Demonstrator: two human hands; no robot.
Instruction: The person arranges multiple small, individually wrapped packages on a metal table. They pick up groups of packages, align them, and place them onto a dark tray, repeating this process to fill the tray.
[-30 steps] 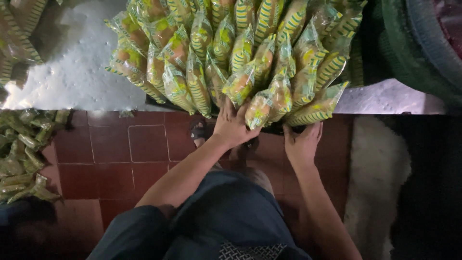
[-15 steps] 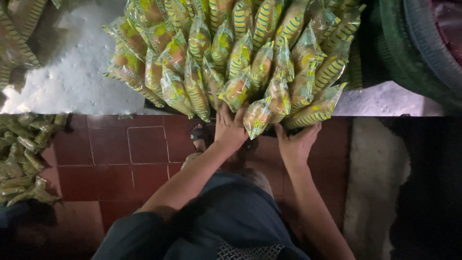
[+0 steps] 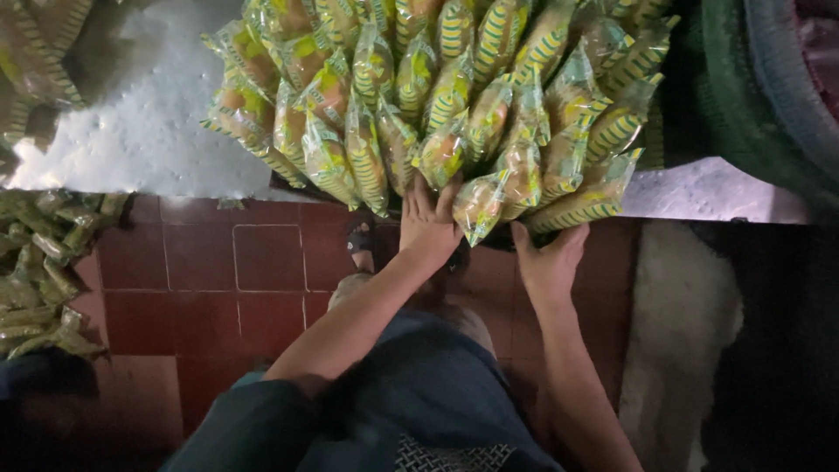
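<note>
Both hands reach up under the bundle of snack packets (image 3: 437,96), yellow-and-green striped bags fanned out overhead. Left hand (image 3: 428,218) lies flat and spread against the bundle's lower packets, gripping nothing that shows; right hand (image 3: 551,262) cups its underside, fingers hidden, so its grasp cannot be told. Below the bundle lies red tiled floor (image 3: 201,280); left of it, a second heap of packets (image 3: 44,271)

Bare forearms, dark blue-grey trousers (a patterned hem at the bottom edge), and a sandal (image 3: 360,243).
</note>
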